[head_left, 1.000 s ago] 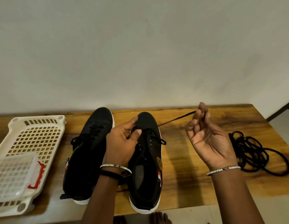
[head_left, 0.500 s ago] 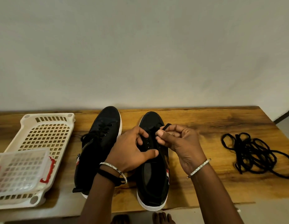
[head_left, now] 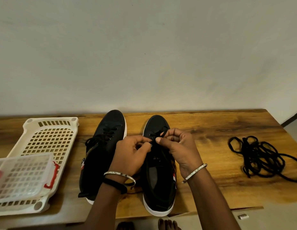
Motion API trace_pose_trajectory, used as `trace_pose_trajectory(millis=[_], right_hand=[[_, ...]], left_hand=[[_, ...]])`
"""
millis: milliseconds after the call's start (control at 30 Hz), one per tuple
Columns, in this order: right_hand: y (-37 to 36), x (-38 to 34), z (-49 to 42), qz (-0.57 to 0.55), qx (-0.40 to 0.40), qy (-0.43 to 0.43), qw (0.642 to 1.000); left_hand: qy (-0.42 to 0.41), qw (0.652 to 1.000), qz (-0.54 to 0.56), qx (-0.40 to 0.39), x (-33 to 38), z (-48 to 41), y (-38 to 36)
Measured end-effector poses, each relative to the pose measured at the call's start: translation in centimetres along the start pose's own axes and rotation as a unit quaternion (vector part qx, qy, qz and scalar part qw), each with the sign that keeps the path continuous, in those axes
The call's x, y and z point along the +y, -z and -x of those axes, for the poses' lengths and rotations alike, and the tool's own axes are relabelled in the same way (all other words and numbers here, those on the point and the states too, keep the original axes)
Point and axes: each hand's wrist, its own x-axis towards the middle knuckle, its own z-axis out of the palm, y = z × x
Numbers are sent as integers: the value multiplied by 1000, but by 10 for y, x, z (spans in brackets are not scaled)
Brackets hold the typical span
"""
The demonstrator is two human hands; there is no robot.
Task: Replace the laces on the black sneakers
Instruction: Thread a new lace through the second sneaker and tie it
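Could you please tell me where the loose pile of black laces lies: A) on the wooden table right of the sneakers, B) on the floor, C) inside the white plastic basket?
A: the tangled pile of black laces lies on the brown wooden table, right of both black sneakers.

The clear box (head_left: 20,176) at the table's (head_left: 210,130) left edge and the loose laces (head_left: 260,156) at its right edge are cut off.
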Motion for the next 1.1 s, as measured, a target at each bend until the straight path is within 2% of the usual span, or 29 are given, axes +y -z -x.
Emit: trace_pose_trajectory(millis=[267,600,733,933,1100], right_hand=[[-11,9,2,38,46,21,998],[-17,17,1,103,48,68,991],[-11,18,-1,95,25,62,993],[-2,10,-3,3,-31,8,999],[-4,5,-6,-60,-77,-26,995]], left_hand=[[23,999,26,17,-5,3,0],[55,997,57,21,-8,4,-2],[77,986,149,2,-7,1,-2],[2,999,33,18,-11,-5,-7],[-16,999,-14,26,-9,-9,-8]])
